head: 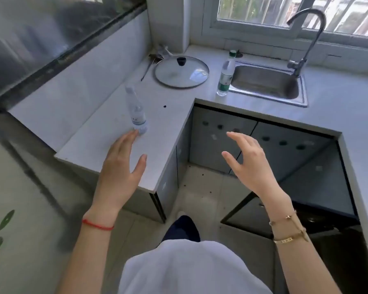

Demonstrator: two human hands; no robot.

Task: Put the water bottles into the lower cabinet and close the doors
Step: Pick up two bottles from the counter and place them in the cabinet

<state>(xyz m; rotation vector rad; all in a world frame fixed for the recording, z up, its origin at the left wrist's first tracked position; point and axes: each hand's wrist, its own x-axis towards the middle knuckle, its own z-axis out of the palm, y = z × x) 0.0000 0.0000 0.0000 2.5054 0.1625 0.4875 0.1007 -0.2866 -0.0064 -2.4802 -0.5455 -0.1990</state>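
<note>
Home kitchen: sink (266,81), faucet (306,39), countertop (106,141).

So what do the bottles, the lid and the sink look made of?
Both bottles: thin clear plastic, see-through walls with printed labels. Lid: probably glass, transparent and glossy, with a metal rim and dark knob. Sink: brushed steel by its grey sheen.

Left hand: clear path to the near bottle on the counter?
Likely yes. The left hand is open, fingertips just short of the near bottle, with only bare counter between them.
</note>
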